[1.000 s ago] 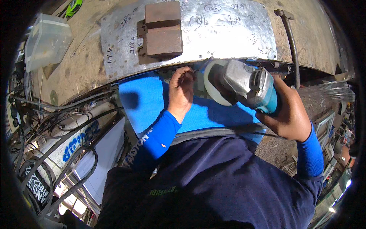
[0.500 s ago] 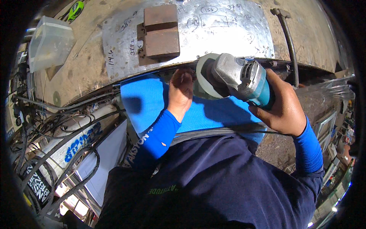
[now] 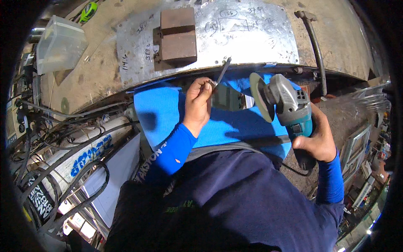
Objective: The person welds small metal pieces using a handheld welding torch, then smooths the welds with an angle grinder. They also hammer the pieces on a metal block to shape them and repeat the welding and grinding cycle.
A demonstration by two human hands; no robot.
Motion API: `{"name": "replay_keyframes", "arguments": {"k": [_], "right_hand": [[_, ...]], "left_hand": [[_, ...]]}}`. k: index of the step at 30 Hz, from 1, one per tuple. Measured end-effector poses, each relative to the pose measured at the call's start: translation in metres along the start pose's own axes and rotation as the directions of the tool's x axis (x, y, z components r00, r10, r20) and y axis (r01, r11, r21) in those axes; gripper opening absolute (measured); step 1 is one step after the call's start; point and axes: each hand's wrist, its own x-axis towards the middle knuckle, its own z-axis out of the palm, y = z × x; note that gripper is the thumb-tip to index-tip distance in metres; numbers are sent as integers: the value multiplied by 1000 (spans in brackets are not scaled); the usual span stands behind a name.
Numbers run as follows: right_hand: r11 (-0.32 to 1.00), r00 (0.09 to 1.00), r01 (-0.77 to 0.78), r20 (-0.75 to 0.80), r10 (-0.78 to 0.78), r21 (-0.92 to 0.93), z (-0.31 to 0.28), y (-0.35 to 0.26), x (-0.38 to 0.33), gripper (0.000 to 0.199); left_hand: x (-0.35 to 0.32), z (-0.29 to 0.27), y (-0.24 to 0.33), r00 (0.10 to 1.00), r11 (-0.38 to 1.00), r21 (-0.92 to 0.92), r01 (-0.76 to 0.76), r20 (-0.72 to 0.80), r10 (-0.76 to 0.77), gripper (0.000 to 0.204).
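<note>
Teal-and-grey angle grinder (image 3: pixel 290 107) sits in the right hand (image 3: pixel 320 133), backed off from the work. Slim metal rod (image 3: pixel 223 70) is in the left hand (image 3: pixel 199 103), just in front of the tabletop (image 3: pixel 103 50) edge. Rod and grinding disc (image 3: pixel 259 95) are apart, clear gap between them. Can't tell if the disc is spinning.

Step in hand, my read: presenting the rod end with the grinder parked to the side, so probably checking or re-angling, not cutting. Any next contact calls for a firm pinch on the rod, fingertips well behind the disc line, and the disc brought in at a controlled angle. Left fingers look like the exposed part.

Pose: left forearm comes up from lower left, thumb and fingers pinching the rod's near end, far end tilted up and right. Far tip overlaps the metal sheet (image 3: pixel 243 46) in view; can't tell if it touches. Right forearm rises from lower right, hand wrapped round the grinder body, thumb on the near side, grinder head up, disc facing left toward the rod. Neither hand is free. Hammer (image 3: pixel 314 46) lies on the tabletop to the right.
</note>
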Motion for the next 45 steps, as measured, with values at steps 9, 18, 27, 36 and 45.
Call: {"name": "replay_keyframes", "arguments": {"k": [9, 18, 27, 36, 45], "right_hand": [[905, 995, -15, -79, 54, 425, -14, 84, -43, 75], [727, 958, 128, -275, 86, 675, 0, 151, -77, 61], [670, 921, 233, -381, 80, 705, 10, 179, -91, 56], [572, 866, 474, -472, -165, 670, 0, 117, -58, 65], [569, 774, 606, -249, -582, 555, 35, -1, 33, 82]], "left_hand": [[-55, 72, 47, 998, 998, -27, 60, -22, -60, 15], [30, 154, 157, 798, 140, 847, -513, 410, 442, 16], [174, 213, 283, 609, -186, 917, -353, 376, 699, 57], [-38, 159, 92, 830, 555, 819, -146, 407, -382, 57], [-89, 204, 65, 865, 785, 611, -101, 444, -235, 68]]}}
